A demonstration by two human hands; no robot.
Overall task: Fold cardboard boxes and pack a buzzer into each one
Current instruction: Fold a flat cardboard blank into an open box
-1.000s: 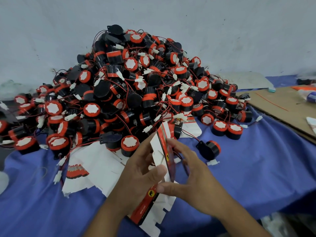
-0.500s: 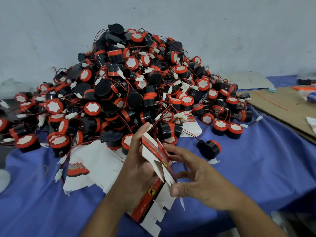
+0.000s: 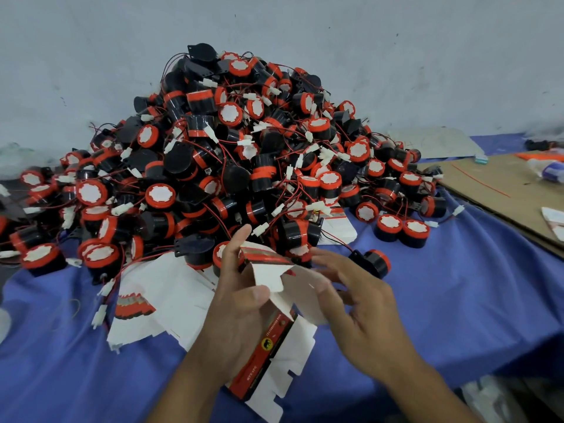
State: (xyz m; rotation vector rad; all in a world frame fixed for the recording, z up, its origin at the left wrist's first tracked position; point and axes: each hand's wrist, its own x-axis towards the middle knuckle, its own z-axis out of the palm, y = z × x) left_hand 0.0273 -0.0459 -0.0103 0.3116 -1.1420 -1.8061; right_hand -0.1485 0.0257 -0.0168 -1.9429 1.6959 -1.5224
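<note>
My left hand [image 3: 241, 312] grips a red and white cardboard box blank [image 3: 268, 349] low in the middle, thumb on a white flap and fingers behind it. To its right, my right hand [image 3: 363, 303] has its fingers spread and relaxed, touching the blank's inner white panel. A big heap of black and red buzzers [image 3: 232, 154] with red wires and white plugs fills the table behind. One loose buzzer [image 3: 370, 262] lies just beyond my right fingers. Flat white box blanks [image 3: 158, 303] lie stacked left of my left hand.
A blue cloth [image 3: 457, 300] covers the table. At the right lies a brown cardboard sheet [image 3: 503, 190] with a red wire and a small bottle [image 3: 549, 170] on it. A grey wall stands behind the heap.
The blank has been pushed further open, its upper flaps spread apart. My right hand has let go of its pinch and opened its fingers against the panel.
</note>
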